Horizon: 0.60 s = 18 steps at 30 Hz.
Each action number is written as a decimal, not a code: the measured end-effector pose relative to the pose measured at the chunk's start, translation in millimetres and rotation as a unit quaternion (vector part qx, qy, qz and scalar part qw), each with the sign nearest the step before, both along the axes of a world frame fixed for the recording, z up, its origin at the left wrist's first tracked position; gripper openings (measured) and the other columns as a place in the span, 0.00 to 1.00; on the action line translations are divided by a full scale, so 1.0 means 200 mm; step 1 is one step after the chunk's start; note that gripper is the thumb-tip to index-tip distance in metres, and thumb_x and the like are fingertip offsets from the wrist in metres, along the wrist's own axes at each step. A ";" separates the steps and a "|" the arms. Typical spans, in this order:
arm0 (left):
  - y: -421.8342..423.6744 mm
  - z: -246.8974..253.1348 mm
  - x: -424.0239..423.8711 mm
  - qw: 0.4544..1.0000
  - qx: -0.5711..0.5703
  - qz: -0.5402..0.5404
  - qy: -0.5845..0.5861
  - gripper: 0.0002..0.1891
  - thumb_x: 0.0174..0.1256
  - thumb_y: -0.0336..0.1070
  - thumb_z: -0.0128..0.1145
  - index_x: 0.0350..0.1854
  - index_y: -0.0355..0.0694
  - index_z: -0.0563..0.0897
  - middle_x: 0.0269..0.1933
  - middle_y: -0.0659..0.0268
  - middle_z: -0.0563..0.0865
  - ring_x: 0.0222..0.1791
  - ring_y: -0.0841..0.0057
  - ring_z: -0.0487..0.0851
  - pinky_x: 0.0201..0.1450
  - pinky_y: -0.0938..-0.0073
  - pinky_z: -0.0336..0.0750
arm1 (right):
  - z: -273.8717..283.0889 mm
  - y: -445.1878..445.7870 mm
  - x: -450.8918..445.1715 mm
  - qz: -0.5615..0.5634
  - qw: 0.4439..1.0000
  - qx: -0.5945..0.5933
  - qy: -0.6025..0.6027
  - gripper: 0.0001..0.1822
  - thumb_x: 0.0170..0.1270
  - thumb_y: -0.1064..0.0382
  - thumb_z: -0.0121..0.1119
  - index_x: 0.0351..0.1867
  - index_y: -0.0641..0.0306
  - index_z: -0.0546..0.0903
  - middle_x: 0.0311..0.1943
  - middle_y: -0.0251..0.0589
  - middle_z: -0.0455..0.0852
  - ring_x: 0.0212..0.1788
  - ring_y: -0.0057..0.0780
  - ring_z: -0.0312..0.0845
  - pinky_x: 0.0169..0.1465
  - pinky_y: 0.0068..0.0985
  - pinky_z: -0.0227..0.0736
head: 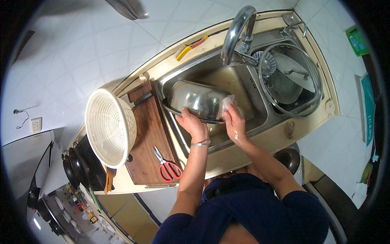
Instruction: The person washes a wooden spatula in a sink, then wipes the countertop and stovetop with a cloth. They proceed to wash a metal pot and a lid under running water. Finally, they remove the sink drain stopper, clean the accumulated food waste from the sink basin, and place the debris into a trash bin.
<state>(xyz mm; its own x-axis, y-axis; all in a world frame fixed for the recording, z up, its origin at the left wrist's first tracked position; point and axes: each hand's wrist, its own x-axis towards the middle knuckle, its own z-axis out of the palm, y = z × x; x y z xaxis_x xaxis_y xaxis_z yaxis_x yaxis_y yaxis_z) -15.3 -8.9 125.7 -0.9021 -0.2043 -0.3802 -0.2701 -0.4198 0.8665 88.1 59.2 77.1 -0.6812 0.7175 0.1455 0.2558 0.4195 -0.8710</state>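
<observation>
Over the large basin of a stainless steel sink (262,114), my left hand (192,123) grips the near rim of a shiny metal pan (195,99), which is tilted with its rounded outside showing. My right hand (235,122) holds a crumpled, whitish translucent cloth or pad (228,103) against the pan's right end. Wet patches glisten on my right wrist. The curved chrome faucet (236,33) stands behind the pan. Whether water runs from it I cannot tell.
Left of the sink, a wooden cutting board (147,134) bears red-handled scissors (167,167), a knife (142,99) and a white plastic colander (111,128). A glass lid (291,80) covers dishes in the small basin. A yellow-and-orange brush (190,48) lies on the back ledge.
</observation>
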 end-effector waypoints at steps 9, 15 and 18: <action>-0.05 -0.01 0.07 0.992 0.014 -0.122 0.010 0.07 0.63 0.30 0.45 0.41 0.36 0.68 0.38 0.65 0.77 0.38 0.80 0.74 0.40 0.77 0.70 | 0.20 0.05 -0.33 0.301 0.935 0.136 0.132 0.08 0.52 0.72 0.50 0.34 0.68 0.77 0.43 0.46 0.78 0.50 0.40 0.71 0.53 0.33 0.65; -0.13 0.04 0.08 0.964 0.025 -0.255 0.068 0.09 0.63 0.30 0.46 0.45 0.36 0.71 0.41 0.65 0.79 0.38 0.80 0.76 0.42 0.79 0.71 | 0.31 0.22 -0.74 0.439 0.884 0.090 -0.129 0.09 0.52 0.61 0.51 0.32 0.58 0.79 0.30 0.47 0.79 0.35 0.39 0.76 0.39 0.34 0.69; -0.20 0.13 0.08 0.955 -0.005 -0.289 0.070 0.13 0.62 0.29 0.47 0.49 0.35 0.69 0.43 0.65 0.78 0.41 0.81 0.74 0.47 0.79 0.67 | 0.33 0.36 -0.86 0.445 0.885 -0.062 -0.123 0.09 0.53 0.59 0.52 0.29 0.60 0.80 0.23 0.40 0.79 0.25 0.29 0.73 0.31 0.26 0.66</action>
<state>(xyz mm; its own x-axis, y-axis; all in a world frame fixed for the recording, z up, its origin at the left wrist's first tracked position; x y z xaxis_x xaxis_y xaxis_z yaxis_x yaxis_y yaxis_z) 0.0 -48.2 151.8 -0.9072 0.3396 -0.2483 -0.3355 -0.2280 0.9140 -83.7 131.4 142.9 -0.9845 -0.1197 -0.1283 0.0603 0.4554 -0.8882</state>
